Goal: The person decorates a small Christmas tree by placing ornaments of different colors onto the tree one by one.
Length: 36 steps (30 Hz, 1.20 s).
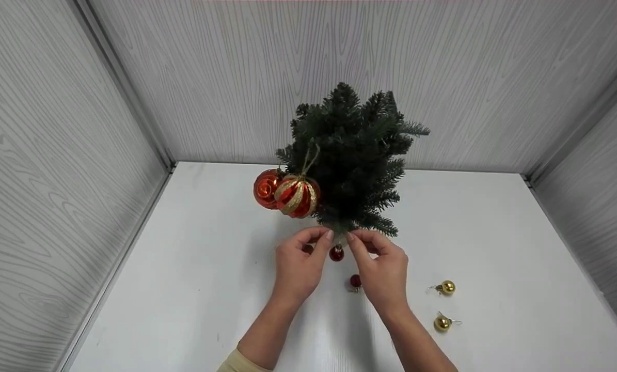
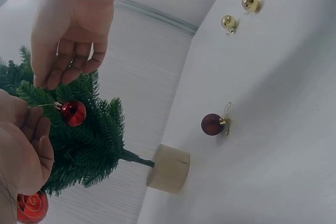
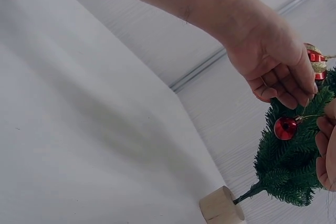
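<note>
A small shiny red bauble (image 1: 336, 253) hangs by a thin string between both hands, before the lower branches of a small artificial Christmas tree (image 1: 347, 155). My left hand (image 1: 299, 262) pinches the string between thumb and forefinger on one side. On the other side, my right hand (image 1: 385, 266) pinches it likewise, fingertips close to the green needles. The right wrist view shows the string stretched from the bauble (image 3: 285, 128) toward both hands. A large red-and-gold striped bauble (image 1: 298, 196) and a large red swirl bauble (image 1: 267, 189) hang at the tree's left.
A dark red bauble (image 2: 212, 124) lies on the white table (image 1: 194, 289) by the right wrist. Two small gold baubles (image 1: 447, 287) lie farther right. The tree stands on a round wooden base (image 2: 169, 168). Grey wood-grain panels (image 1: 225, 77) enclose the back and sides.
</note>
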Tool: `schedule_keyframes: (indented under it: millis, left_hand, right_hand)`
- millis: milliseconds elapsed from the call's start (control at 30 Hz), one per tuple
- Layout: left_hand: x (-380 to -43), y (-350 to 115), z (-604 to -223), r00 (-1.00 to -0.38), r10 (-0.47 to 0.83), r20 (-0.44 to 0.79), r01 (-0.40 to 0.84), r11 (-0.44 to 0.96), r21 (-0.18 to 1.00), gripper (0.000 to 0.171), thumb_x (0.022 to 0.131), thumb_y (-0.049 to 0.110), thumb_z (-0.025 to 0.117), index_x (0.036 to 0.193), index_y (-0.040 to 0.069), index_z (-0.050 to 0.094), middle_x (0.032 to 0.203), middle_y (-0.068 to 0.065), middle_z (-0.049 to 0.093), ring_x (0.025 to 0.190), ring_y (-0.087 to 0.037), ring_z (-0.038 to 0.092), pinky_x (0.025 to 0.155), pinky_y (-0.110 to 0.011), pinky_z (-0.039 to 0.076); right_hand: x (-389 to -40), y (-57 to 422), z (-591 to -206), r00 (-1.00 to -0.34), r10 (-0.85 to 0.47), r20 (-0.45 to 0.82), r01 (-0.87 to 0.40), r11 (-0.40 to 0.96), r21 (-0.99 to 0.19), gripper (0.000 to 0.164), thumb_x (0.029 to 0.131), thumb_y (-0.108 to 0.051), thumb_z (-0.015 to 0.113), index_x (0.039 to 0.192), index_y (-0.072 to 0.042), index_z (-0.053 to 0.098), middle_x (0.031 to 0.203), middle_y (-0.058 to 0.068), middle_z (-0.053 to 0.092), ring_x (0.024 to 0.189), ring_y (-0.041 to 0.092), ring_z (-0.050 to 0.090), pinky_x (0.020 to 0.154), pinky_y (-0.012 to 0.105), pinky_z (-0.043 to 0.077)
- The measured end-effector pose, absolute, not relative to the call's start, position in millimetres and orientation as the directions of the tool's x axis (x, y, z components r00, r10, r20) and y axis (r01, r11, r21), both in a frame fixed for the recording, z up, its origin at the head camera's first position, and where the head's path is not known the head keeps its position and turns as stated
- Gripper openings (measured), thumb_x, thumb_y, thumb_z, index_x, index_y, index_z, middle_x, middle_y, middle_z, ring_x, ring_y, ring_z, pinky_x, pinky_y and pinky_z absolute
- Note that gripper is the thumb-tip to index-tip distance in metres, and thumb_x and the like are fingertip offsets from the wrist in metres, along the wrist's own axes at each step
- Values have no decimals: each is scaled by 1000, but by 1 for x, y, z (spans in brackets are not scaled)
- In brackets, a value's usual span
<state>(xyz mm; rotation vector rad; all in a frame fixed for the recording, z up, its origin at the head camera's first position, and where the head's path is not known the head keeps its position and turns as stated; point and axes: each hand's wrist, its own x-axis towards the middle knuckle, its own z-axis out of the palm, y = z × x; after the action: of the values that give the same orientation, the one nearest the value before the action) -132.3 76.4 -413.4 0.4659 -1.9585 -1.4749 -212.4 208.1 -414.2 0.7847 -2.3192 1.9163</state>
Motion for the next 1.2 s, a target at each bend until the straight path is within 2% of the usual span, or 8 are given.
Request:
schedule_keyframes:
  millis: [300,500,667,900,1200]
  left_hand:
    - [-131,77,-418,-744,-611,269,81,317,945,13,102,23,75,105,12,82,93,5,78,80,-17,64,76,-31,53]
    - [-132,77,-421,-743,-611,273,80,324,943,12,101,22,76,104,12,83,92,7,77,77,-14,64,73,-30,54]
    - [-133,76,-423,-743,-604,288,92,334,938,14,101,23,75,104,12,82,92,5,78,80,-19,66,72,-31,54]
    - [-133,76,-423,-745,-600,291,91,341,936,13,101,23,76,104,13,83,91,8,78,80,-15,65,73,-32,54]
    - [-133,77,-424,-749,-598,284,81,343,936,12,101,21,76,104,11,82,92,4,79,79,-14,64,72,-32,53]
  right_hand:
    - [-210,210,-420,-874,-376,307,-369,104,-924,7,99,-14,77,103,-13,82,93,-3,78,91,14,71,82,31,55]
    - [-211,210,-424,-879,-379,290,-344,79,-936,6,99,-15,78,102,-14,83,94,-3,78,89,14,71,77,28,54]
    - [-212,212,-428,-872,-386,301,-350,61,-935,6,99,-16,78,102,-14,83,95,-4,79,88,15,71,77,27,54]
    - [-215,220,-431,-872,-375,314,-374,97,-922,5,99,-16,78,101,-14,83,93,-2,79,89,14,71,81,29,55]
    - [-225,233,-438,-897,-329,297,-360,149,-921,6,99,-16,78,101,-13,83,92,-3,79,88,14,71,78,26,54]
